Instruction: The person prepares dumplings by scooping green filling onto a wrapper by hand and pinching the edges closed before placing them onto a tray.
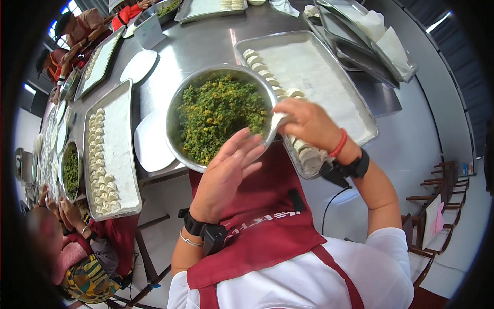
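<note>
A steel mixing bowl [174,148] of chopped green and yellow filling [220,112] stands in front of me. My left hand [231,170] is over its near rim, fingers extended and nothing in them. Just past the bowl's right rim, my right hand [308,123] pinches a piece of white dough [281,120], partly hidden by the fingers; whether it is folded I cannot tell. Beneath that hand is a lined metal tray [312,73]. Dumplings [259,67] form a row along its left side, and more lie near its close corner [308,154].
White plates [152,145] sit left of the bowl, beside another tray [121,150] of dumplings. A co-worker [92,247] sits at the left near a second bowl of filling [70,170]. Stacked trays [359,42] lean at the far right. Wooden chairs [436,216] are on the right.
</note>
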The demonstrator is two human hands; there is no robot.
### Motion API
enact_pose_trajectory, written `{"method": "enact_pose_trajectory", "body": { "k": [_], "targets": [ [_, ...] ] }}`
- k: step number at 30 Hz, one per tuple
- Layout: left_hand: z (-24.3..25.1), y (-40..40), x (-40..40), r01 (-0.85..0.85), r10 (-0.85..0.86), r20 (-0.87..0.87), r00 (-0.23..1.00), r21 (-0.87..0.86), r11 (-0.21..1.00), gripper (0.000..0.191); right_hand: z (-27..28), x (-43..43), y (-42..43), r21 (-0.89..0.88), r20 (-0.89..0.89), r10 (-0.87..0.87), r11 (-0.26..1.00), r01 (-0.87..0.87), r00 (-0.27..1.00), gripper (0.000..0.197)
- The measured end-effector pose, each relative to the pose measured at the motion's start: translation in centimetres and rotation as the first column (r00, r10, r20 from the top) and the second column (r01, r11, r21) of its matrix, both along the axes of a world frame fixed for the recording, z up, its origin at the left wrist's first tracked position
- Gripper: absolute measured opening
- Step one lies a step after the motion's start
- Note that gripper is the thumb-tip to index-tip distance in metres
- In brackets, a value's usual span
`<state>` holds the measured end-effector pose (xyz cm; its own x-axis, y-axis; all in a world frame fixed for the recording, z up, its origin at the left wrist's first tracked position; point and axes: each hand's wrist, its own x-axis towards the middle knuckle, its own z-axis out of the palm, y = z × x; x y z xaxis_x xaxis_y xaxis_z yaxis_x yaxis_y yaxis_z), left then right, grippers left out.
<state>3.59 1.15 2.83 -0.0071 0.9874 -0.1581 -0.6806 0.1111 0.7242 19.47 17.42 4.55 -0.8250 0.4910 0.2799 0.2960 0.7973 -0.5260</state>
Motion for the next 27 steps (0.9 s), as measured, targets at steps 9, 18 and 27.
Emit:
{"method": "enact_pose_trajectory", "body": {
  "k": [9, 18, 27],
  "targets": [
    [-0.3, 0.4, -0.9, -0.051, 0.053, 0.041, 0.998, -0.051, 0.997, 0.043, -5.4, 1.6, 14.2, 0.133, 0.254, -0.235, 0.969, 0.206, 0.938, 0.021],
    [0.2, 0.3, -1.9, -0.194, 0.199, 0.027, 0.980, -0.128, 0.973, 0.034, -8.8, -1.9, 17.5, 0.151, 0.470, -0.128, 0.987, 0.063, 0.873, 0.025],
    [0.0, 0.5, -2.3, -0.214, 0.222, 0.066, 0.973, -0.107, 0.971, 0.033, -9.4, -1.6, 18.1, 0.063, 0.502, 0.010, 0.997, -0.049, 0.865, 0.027]
  ]
}}
